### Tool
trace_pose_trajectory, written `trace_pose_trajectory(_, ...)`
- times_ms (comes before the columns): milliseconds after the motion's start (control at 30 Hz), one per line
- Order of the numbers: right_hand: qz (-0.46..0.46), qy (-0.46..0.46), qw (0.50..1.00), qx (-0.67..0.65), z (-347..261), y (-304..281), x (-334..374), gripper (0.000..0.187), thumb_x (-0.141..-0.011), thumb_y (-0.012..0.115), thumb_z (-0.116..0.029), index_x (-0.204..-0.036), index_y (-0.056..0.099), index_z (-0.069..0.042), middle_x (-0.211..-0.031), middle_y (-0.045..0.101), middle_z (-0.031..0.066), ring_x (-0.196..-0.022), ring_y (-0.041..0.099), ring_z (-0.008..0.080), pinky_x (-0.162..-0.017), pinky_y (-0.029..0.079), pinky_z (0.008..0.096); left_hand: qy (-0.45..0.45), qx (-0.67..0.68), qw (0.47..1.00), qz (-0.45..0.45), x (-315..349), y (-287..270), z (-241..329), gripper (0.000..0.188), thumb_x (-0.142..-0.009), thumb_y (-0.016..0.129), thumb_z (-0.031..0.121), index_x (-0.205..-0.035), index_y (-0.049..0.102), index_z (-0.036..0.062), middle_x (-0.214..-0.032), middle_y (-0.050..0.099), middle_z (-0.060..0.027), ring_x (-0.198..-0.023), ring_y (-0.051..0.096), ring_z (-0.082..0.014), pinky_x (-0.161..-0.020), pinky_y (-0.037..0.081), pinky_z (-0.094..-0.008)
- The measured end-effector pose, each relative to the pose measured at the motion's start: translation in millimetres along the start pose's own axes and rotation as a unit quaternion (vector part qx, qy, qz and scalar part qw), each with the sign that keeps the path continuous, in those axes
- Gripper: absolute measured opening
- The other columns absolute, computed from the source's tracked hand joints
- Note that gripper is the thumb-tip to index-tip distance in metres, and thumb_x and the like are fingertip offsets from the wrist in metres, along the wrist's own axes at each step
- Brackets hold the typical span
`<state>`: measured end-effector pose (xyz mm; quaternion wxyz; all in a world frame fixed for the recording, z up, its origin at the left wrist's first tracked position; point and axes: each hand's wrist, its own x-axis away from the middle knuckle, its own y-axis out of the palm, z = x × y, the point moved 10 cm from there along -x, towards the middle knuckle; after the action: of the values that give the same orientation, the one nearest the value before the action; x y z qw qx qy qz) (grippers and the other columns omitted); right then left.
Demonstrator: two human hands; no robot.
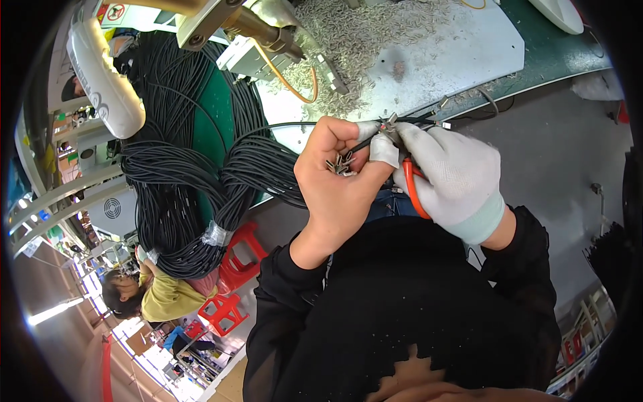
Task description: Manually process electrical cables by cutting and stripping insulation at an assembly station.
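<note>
My left hand (pixel 345 187) is bare, with white tape on the tips of thumb and forefinger. It pinches the end of a black cable (pixel 287 124). Several small metal clips (pixel 340 163) lie in its curled palm. My right hand (pixel 462 177) wears a white glove and grips pliers with orange-red handles (pixel 413 191). The metal jaws meet the cable end between my left thumb and forefinger; the exact contact is too small to make out. Other black cable ends with metal tips (pixel 440 104) lie just beyond my hands.
A pale board (pixel 462 50) strewn with tiny metal scraps (pixel 335 40) lies on the green table. A machine head (pixel 264 40) overhangs it. Bundled black cables (pixel 174 161) hang over the table's left side, above red stools (pixel 238 258). A person in yellow (pixel 171 298) works farther left.
</note>
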<state>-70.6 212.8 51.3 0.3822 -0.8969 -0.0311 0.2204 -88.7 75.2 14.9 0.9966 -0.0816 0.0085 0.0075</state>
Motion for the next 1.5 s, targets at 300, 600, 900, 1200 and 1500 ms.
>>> trace_pose_trajectory(300,-0.141,0.126,0.939,-0.289,41.5,50.6,-22.2,0.013,-0.085,0.057,-0.015,-0.083,0.06,-0.002,-0.052,0.049,0.0066,-0.046,0.053,0.0149,-0.046,0.042,0.0293,-0.185,0.171,0.967,-0.031,-25.5,-27.6,-60.7,0.011,-0.084,0.063,-0.001,-0.092,0.057,0.0008,-0.071,0.052,0.0049,-0.056,0.038,-0.0007,-0.049,0.028,-0.0179)
trace_pose_trajectory(600,-0.094,-0.017,0.947,-0.308,49.5,77.5,-93.0,0.024,-0.091,0.056,-0.021,-0.077,0.054,-0.001,-0.052,0.05,0.0038,-0.04,0.048,0.0095,-0.039,0.038,0.0248,-0.181,0.248,0.947,-0.092,-76.0,-32.2,-65.9,0.012,-0.087,0.061,0.004,-0.097,0.057,-0.0004,-0.068,0.05,0.0038,-0.052,0.036,-0.0028,-0.045,0.026,-0.0193)
trace_pose_trajectory(900,-0.236,0.05,0.875,-0.419,53.3,101.9,-114.0,0.024,-0.088,0.059,-0.019,-0.077,0.055,0.002,-0.05,0.049,0.0037,-0.038,0.049,0.0094,-0.036,0.038,0.0232,-0.168,0.017,0.973,-0.161,-94.8,-40.1,-49.7,0.015,-0.084,0.068,0.013,-0.085,0.062,-0.0008,-0.072,0.057,0.0009,-0.059,0.048,-0.0052,-0.051,0.038,-0.0206)
trace_pose_trajectory(1200,-0.236,-0.034,0.873,-0.425,43.8,96.7,-112.5,0.025,-0.087,0.061,-0.021,-0.076,0.055,0.001,-0.049,0.05,0.0038,-0.035,0.047,0.0098,-0.034,0.037,0.0224,-0.183,-0.098,0.966,-0.151,-95.0,-51.1,-52.8,0.021,-0.084,0.071,0.018,-0.091,0.067,-0.0006,-0.077,0.063,-0.0003,-0.071,0.056,-0.0072,-0.062,0.046,-0.0243)
trace_pose_trajectory(1500,-0.278,0.174,0.779,-0.535,64.7,119.0,-97.7,0.026,-0.088,0.062,-0.022,-0.082,0.057,0.003,-0.05,0.051,0.0036,-0.036,0.048,0.0091,-0.034,0.037,0.0226,-0.057,-0.065,0.986,-0.14,-101.0,-47.6,-37.9,0.022,-0.083,0.072,0.019,-0.091,0.059,0.0039,-0.072,0.053,0.0044,-0.059,0.045,-0.0045,-0.052,0.036,-0.021)
